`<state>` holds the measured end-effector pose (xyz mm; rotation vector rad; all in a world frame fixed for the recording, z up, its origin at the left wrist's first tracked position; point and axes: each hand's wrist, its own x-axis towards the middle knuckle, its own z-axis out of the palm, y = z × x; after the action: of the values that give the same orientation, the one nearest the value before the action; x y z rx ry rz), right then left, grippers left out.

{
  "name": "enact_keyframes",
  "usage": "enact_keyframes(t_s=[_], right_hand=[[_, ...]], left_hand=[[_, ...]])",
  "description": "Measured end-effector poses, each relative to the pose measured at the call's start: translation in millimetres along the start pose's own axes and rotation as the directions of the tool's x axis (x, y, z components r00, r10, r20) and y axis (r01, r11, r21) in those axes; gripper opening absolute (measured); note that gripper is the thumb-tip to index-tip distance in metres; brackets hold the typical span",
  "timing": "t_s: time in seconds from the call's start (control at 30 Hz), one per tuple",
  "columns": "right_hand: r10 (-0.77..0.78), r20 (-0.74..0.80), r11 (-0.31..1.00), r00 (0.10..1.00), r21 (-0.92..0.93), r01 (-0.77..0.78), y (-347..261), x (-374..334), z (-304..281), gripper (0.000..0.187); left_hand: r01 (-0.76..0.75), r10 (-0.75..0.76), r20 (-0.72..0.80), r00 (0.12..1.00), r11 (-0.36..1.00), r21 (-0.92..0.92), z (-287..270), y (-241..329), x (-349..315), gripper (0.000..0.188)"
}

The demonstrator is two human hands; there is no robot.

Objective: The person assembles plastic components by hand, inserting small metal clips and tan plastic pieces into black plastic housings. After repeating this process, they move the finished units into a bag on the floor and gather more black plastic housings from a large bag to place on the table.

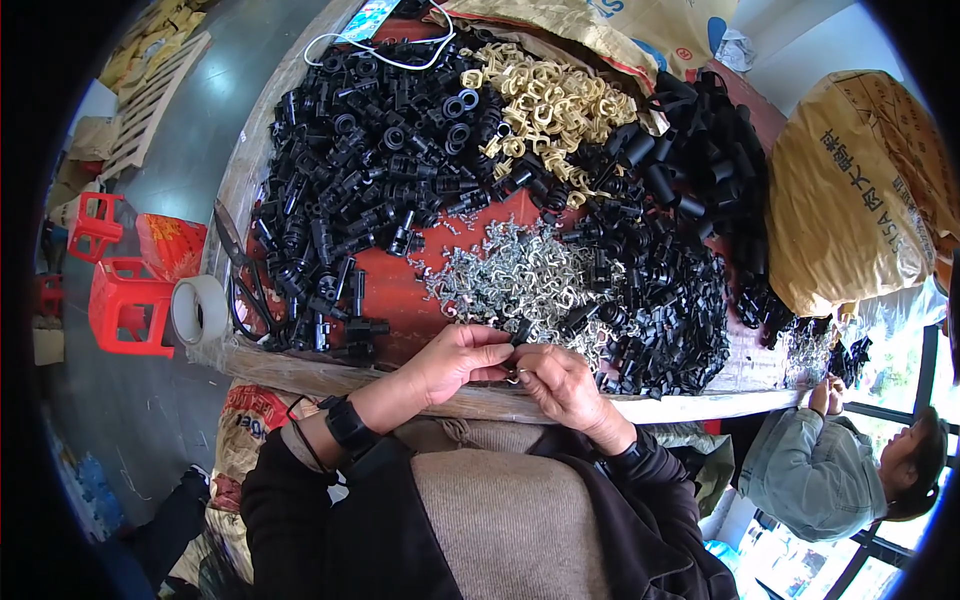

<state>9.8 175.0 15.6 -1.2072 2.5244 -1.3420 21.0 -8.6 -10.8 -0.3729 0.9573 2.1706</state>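
Observation:
At the near edge of the table my left hand (455, 365) is closed, thumb and fingers pinching a small black plastic part (521, 333) that is mostly hidden. Against it is my right hand (568, 388), also closed, its thumb and forefinger at a tiny shiny metal piece (514, 378) too small to make out. Just beyond the fingers spreads a heap of small silvery metal pieces (500, 265). To its right lie small black plastic pieces (680, 330). Larger black plastic fittings (345, 165) are piled on the left, and gold-coloured metal clips (555, 100) at the back.
Black cylindrical sleeves (665, 180) lie at the back right beside a full yellow sack (850, 200). Scissors (245, 260) and a tape roll (199, 311) are at the left edge. Red stools (130, 305) stand on the floor. Another person (830, 470) sits at the right.

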Motion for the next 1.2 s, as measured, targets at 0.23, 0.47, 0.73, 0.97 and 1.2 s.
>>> enact_keyframes(t_s=[0.23, 0.47, 0.73, 0.97, 1.2], right_hand=[[0.011, -0.059, 0.998, 0.998, 0.063, -0.008, 1.4, -0.8, -3.6, 0.007], [-0.026, -0.087, 0.997, 0.996, 0.071, 0.032, 3.0, -3.3, -4.2, 0.005], [-0.077, -0.058, 0.997, 0.995, -0.002, 0.077, 1.8, -5.9, -8.2, 0.013], [-0.184, 0.081, 0.976, 0.98, -0.101, 0.192, 0.5, -2.1, -8.5, 0.017], [-0.093, -0.027, 0.996, 0.995, -0.008, 0.093, -1.6, -0.7, -5.6, 0.01]], left_hand=[[0.027, -0.027, 0.023, 0.999, 1.0, -0.016, -1.2, 1.1, 0.3, 0.019], [0.043, -0.043, 0.02, 0.999, 0.998, -0.049, -0.7, 1.3, -0.2, 0.02], [0.046, -0.045, 0.022, 0.999, 0.998, -0.045, -0.8, -2.1, 0.3, 0.019], [0.046, -0.046, 0.033, 0.998, 0.999, 0.005, -3.4, -6.8, 0.2, 0.02], [0.055, -0.055, 0.044, 0.998, 0.998, 0.003, -2.2, -2.3, 0.7, 0.02]])
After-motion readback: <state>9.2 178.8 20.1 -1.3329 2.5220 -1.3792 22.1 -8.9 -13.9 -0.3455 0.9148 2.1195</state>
